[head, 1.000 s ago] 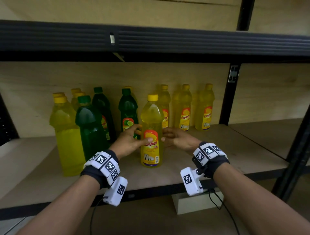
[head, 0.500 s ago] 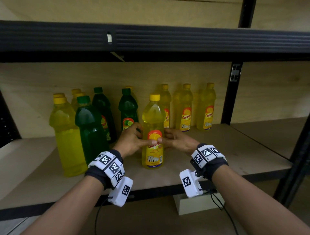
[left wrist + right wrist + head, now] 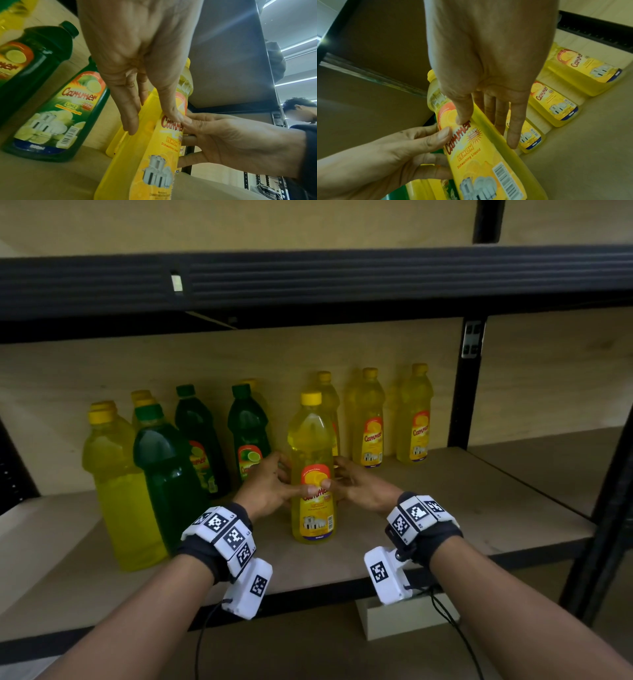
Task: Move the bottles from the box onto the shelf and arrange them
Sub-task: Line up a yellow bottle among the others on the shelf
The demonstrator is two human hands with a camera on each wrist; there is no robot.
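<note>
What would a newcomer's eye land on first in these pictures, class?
A yellow bottle stands upright mid-shelf, held on both sides by the left hand and right hand, thumbs on its label. Behind it stand more yellow bottles; to its left, green bottles.

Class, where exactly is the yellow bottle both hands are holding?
In the head view, the yellow bottle stands mid-shelf, between the left hand and right hand.

One bottle (image 3: 312,474) stands upright on the shelf (image 3: 445,494), before the back row, with the left hand (image 3: 265,491) on its left side and the right hand (image 3: 359,491) on its right. Behind and right of it three bottles (image 3: 368,419) stand along the back wall. To its left a cluster of bottles (image 3: 164,467) reaches from the wall toward the front edge.
</note>
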